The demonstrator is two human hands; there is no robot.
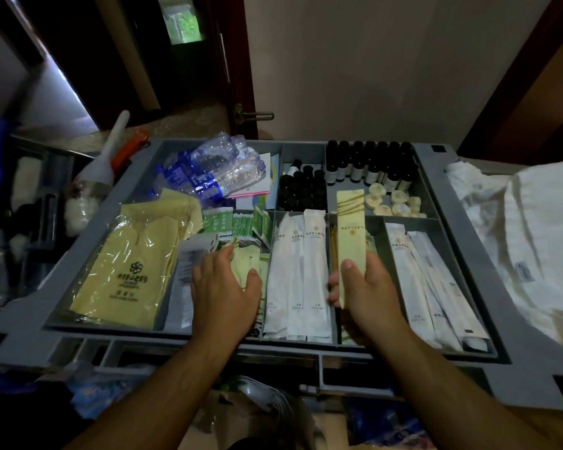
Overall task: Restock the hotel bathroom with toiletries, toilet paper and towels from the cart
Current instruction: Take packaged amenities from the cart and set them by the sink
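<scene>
Head view: right hand (368, 287), fingers (348, 271) curled round 1 long pale-yellow packet (350, 228), held tilted up over its front slot in the grey cart tray (468, 254). Left hand (225, 287), fingers (221, 254) straight, flat on pale yellow sachets (247, 264). Between the hands: 3 long white packets (301, 271). Back right: about 7 round soaps (392, 203), dark bottles (371, 167) too many to count. Back left: water bottles (208, 173), count unclear. White towels (533, 228) right of tray

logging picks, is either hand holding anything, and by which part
The right hand holds a long yellow packet by its lower end, thumb on the front. The left hand rests flat on small packets, gripping nothing.
</scene>
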